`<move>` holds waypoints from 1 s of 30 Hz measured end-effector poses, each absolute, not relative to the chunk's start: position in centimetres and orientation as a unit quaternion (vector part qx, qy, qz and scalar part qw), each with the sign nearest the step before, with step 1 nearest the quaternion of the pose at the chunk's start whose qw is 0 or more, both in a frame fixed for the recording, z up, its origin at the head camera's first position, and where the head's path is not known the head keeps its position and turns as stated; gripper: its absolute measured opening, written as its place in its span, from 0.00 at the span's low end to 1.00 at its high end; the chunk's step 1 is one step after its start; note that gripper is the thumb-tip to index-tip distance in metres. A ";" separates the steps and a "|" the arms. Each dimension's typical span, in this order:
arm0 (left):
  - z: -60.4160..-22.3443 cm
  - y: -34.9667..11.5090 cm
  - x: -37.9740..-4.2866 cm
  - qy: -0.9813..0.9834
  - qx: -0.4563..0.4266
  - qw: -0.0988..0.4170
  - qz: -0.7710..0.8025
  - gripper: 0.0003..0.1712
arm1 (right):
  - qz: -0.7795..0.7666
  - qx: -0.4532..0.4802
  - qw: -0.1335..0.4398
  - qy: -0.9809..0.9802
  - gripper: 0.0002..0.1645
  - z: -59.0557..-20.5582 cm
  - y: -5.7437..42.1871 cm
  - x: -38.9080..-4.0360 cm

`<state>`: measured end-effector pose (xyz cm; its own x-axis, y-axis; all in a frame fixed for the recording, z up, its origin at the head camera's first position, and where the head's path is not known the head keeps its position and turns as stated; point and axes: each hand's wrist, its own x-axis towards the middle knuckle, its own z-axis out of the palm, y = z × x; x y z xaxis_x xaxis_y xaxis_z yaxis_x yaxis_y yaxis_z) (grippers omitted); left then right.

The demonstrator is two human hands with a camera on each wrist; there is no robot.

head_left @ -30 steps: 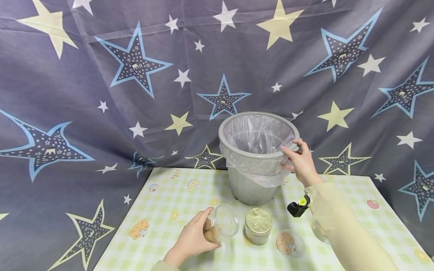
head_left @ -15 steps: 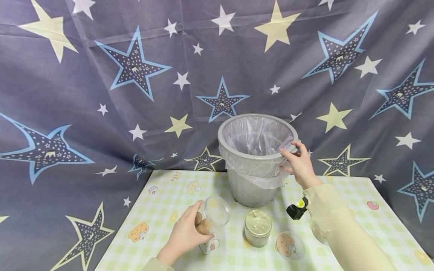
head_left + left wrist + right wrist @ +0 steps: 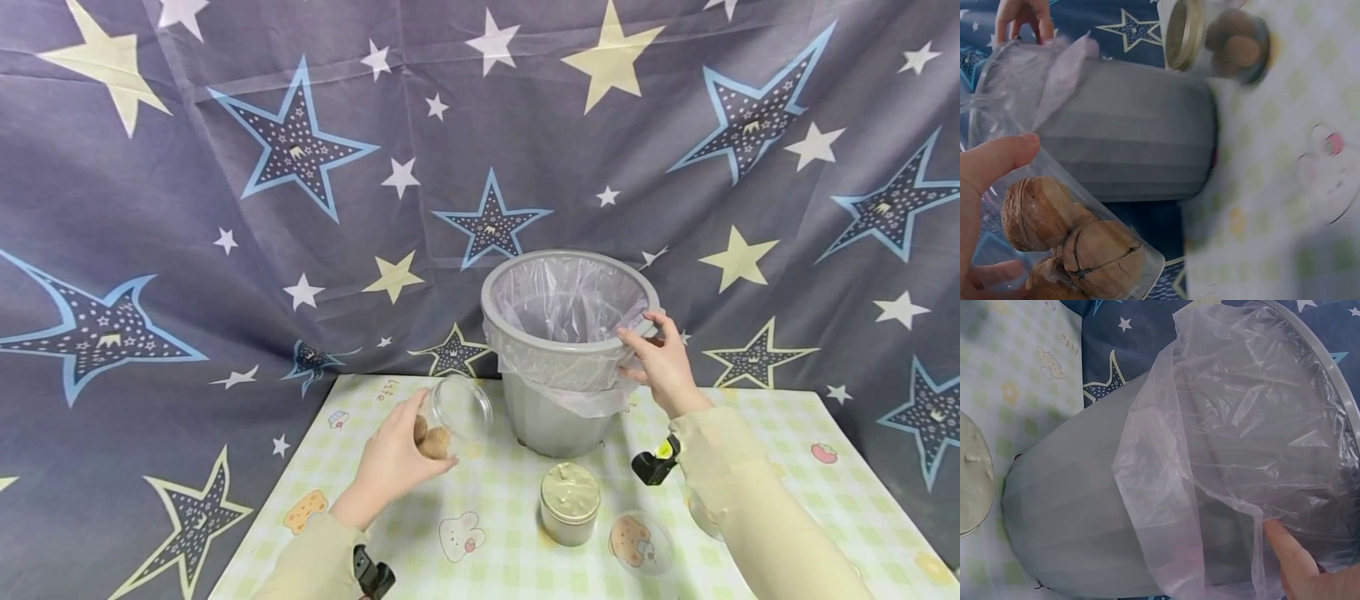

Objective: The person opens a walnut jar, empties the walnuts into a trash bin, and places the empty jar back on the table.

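"Where is our clear jar just now?"

"Just left of centre, in the lower half of the head view. It leans, its mouth toward the upper right, and we see no cap on it. Brown nut-like pieces sit at its bottom end. It seems to be lifted off the bench."

"And how do we hold it?"

"With our left hand: thumb and fingers spread about as wide as the jar and wrapped round its side."

"What about our right hand?"

"Right of centre, its fingers are narrow, gripping the near right edge of the grey bin. One finger touches the pale plastic liner, which folds down over the outside."

"So which step are we on?"

"We judge it to be handling the jar one-handed near the bin while the other hand steadies the rim."

"What does the next move call for?"

"A firm grip, we think, and care with that tilt, since loose pieces could roll out. The gold-topped jar, standing upright at lower centre, and the clear disc to its right want room too."

"And behind?"

"Starry cloth, filling the upper frame."
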<state>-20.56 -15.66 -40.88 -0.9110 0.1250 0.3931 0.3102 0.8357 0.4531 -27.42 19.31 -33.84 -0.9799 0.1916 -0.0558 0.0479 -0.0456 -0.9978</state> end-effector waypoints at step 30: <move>-31.1 -12.0 -29.7 -0.930 -0.180 0.283 -0.149 0.59 | 0.726 -0.093 0.058 -0.679 0.39 -34.2 19.4 -27.3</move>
